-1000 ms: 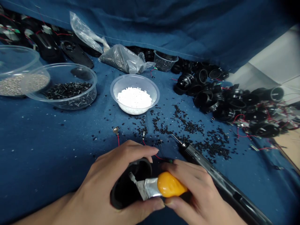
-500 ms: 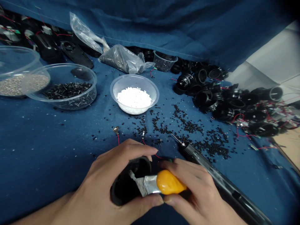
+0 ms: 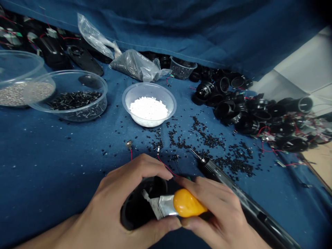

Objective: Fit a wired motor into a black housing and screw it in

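Note:
My left hand [image 3: 116,204] curls around a hollow black plastic housing [image 3: 135,211], its open mouth tilted up. My right hand [image 3: 215,207] is closed on a tool with a rounded yellow handle [image 3: 188,203] and a flat metal blade [image 3: 156,206]; its exact kind I cannot tell. The blade reaches over the housing's mouth, close to a small pale post [image 3: 145,194] inside. Both thumbs nearly meet below the tool. Red wires with a round metal piece [image 3: 129,144] and a small connector [image 3: 158,150] stick out beyond my fingers.
An electric screwdriver [image 3: 243,197] lies right of my hand, beside scattered tiny black parts [image 3: 212,140]. Bowls hold white pieces [image 3: 149,108], black screws [image 3: 75,100] and silvery bits [image 3: 15,94]. A plastic bag [image 3: 135,64] and piled black housings [image 3: 233,110] lie behind.
My right index finger has moved left toward my left fingertips, and the housing has tilted slightly. The tool has barely moved.

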`<move>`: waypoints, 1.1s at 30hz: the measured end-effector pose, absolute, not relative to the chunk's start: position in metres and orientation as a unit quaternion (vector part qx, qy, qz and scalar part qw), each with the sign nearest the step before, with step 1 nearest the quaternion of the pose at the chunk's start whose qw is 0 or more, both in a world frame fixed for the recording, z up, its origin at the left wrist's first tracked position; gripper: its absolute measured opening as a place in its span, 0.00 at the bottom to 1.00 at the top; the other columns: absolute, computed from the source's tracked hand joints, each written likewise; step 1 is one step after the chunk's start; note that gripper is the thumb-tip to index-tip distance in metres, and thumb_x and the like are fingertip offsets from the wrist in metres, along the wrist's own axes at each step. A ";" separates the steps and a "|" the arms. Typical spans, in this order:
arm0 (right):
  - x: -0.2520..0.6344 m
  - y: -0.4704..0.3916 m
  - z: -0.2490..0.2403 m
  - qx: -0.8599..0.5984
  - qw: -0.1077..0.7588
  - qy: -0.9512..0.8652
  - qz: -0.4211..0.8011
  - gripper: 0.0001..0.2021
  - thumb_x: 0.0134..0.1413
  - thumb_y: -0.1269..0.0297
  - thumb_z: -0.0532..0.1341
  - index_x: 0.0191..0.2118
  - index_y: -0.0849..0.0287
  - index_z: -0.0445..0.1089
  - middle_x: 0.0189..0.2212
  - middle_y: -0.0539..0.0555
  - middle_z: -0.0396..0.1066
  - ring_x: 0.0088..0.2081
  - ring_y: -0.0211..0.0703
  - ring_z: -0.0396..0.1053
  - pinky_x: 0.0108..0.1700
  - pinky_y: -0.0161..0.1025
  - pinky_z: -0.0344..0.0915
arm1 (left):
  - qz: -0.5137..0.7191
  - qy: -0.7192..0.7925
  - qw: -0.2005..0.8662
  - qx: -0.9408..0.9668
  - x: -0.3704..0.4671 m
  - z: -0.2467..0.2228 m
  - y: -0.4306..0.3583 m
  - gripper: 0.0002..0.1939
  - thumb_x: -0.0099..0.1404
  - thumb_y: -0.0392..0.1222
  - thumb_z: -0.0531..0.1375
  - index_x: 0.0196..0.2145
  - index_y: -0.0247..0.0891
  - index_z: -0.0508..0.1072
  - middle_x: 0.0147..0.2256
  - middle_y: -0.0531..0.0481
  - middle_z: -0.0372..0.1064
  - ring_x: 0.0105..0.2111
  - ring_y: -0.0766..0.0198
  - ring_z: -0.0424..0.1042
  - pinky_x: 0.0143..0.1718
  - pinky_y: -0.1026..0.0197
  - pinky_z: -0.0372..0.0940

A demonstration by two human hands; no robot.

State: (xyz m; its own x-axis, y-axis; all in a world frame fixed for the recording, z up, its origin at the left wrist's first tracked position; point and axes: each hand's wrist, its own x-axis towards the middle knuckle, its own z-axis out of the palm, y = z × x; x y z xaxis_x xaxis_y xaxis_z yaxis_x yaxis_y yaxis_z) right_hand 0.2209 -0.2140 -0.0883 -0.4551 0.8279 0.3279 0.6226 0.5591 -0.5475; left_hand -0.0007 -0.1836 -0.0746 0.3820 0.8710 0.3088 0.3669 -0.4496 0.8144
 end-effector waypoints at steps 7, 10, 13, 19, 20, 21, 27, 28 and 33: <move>0.215 -0.211 -0.089 -0.432 0.323 -0.823 0.178 0.22 0.62 0.50 0.57 0.50 0.66 0.69 0.25 0.53 0.69 0.25 0.39 0.66 0.25 0.36 0.62 | 0.387 0.394 0.357 0.754 0.001 -0.073 -0.180 0.21 0.54 0.36 0.67 0.43 0.47 0.64 0.39 0.57 0.71 0.40 0.64 0.73 0.43 0.64 0.68; 0.214 -0.210 -0.092 -0.436 0.326 -0.820 0.178 0.22 0.62 0.51 0.57 0.50 0.67 0.69 0.26 0.54 0.69 0.25 0.39 0.65 0.25 0.37 0.61 | 0.393 0.388 0.358 0.753 0.001 -0.071 -0.177 0.20 0.53 0.34 0.66 0.42 0.46 0.65 0.39 0.56 0.71 0.39 0.63 0.73 0.42 0.64 0.68; 0.212 -0.210 -0.096 -0.449 0.324 -0.813 0.179 0.23 0.62 0.50 0.56 0.50 0.67 0.69 0.26 0.55 0.70 0.26 0.41 0.67 0.27 0.38 0.63 | 0.398 0.394 0.355 0.749 0.002 -0.069 -0.176 0.17 0.54 0.34 0.64 0.41 0.44 0.66 0.38 0.54 0.71 0.39 0.62 0.72 0.41 0.62 0.68; 0.210 -0.210 -0.109 -0.464 0.333 -0.811 0.124 0.23 0.63 0.51 0.54 0.51 0.65 0.70 0.27 0.56 0.72 0.28 0.43 0.69 0.30 0.38 0.62 | 0.373 0.434 0.383 0.725 0.001 -0.069 -0.176 0.16 0.55 0.41 0.66 0.41 0.40 0.68 0.38 0.52 0.72 0.38 0.62 0.72 0.38 0.64 0.67; 0.209 -0.209 -0.112 -0.465 0.338 -0.810 0.114 0.23 0.63 0.50 0.54 0.52 0.64 0.70 0.29 0.56 0.73 0.29 0.44 0.70 0.32 0.39 0.63 | 0.378 0.433 0.381 0.724 0.001 -0.070 -0.176 0.17 0.55 0.42 0.66 0.42 0.40 0.68 0.39 0.51 0.72 0.39 0.61 0.72 0.40 0.64 0.67; 0.208 -0.208 -0.115 -0.468 0.343 -0.808 0.103 0.23 0.63 0.50 0.54 0.52 0.64 0.70 0.30 0.57 0.73 0.30 0.45 0.70 0.33 0.39 0.64 | 0.384 0.428 0.376 0.727 0.001 -0.071 -0.175 0.17 0.55 0.42 0.66 0.42 0.39 0.68 0.38 0.51 0.72 0.39 0.61 0.72 0.41 0.63 0.67; 0.203 -0.203 -0.119 -0.504 0.339 -0.792 0.063 0.24 0.61 0.48 0.56 0.54 0.61 0.68 0.38 0.59 0.74 0.39 0.48 0.71 0.40 0.39 0.63 | 0.425 0.414 0.254 0.763 -0.003 -0.080 -0.170 0.13 0.60 0.47 0.61 0.40 0.38 0.70 0.37 0.49 0.73 0.38 0.58 0.73 0.42 0.60 0.66; 0.202 -0.204 -0.117 -0.504 0.343 -0.791 0.062 0.22 0.61 0.49 0.57 0.53 0.59 0.68 0.40 0.58 0.74 0.41 0.48 0.71 0.42 0.38 0.63 | 0.429 0.425 0.224 0.765 -0.005 -0.082 -0.170 0.16 0.58 0.48 0.63 0.41 0.38 0.71 0.37 0.49 0.74 0.37 0.58 0.73 0.42 0.59 0.66; 0.199 -0.212 -0.106 -0.524 0.387 -0.758 0.036 0.13 0.60 0.54 0.59 0.43 0.58 0.70 0.33 0.53 0.74 0.34 0.43 0.72 0.36 0.34 0.60 | 0.456 0.431 0.157 0.763 -0.020 -0.092 -0.156 0.26 0.51 0.51 0.67 0.44 0.38 0.68 0.36 0.47 0.74 0.36 0.53 0.74 0.41 0.55 0.67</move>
State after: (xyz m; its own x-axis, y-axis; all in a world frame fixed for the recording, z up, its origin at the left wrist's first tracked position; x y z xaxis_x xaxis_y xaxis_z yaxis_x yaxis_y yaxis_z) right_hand 0.1993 -0.2116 -0.1060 -0.1505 0.8222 0.5489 0.7659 0.4480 -0.4612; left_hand -0.0198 -0.1560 -0.0922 0.2129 0.8003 0.5605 0.5132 -0.5798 0.6329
